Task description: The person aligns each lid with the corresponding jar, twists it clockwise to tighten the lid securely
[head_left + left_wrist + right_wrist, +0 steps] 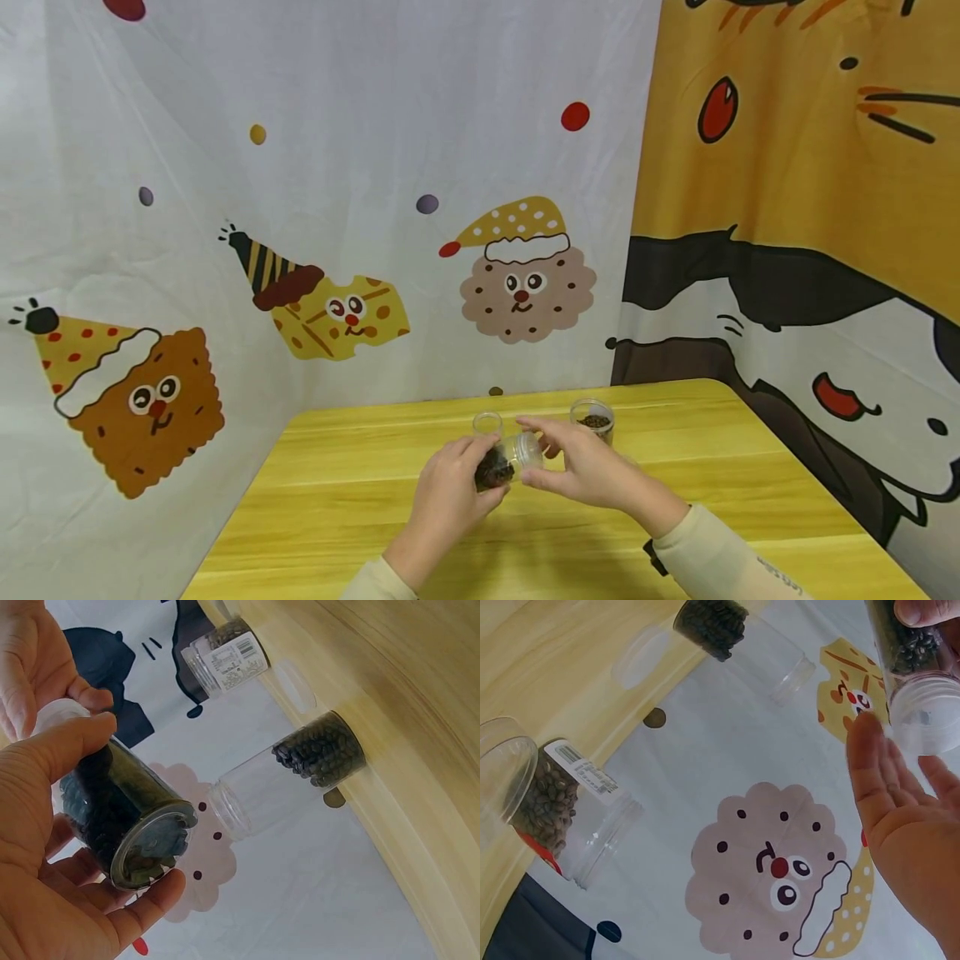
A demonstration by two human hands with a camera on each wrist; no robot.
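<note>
My left hand (pixel 453 479) grips a clear jar (pixel 131 814) of dark contents round its body, tilted on its side above the table. Its translucent lid (pixel 930 712) points toward my right hand (pixel 592 467). The right hand's fingers are spread around the lid end, thumb below and fingertips above, close to it but not curled round it. Behind the held jar stands a second clear jar (pixel 322 754), part filled with black beans. Farther right is a labelled jar (pixel 555 799) of brown beans, its top uncovered.
A clear lid (pixel 641 656) lies on the table near the black bean jar, and another round clear lid (pixel 510 761) is beside the labelled jar. The yellow wooden table (pixel 337 500) meets a cartoon-printed curtain (pixel 360 208) at its back edge.
</note>
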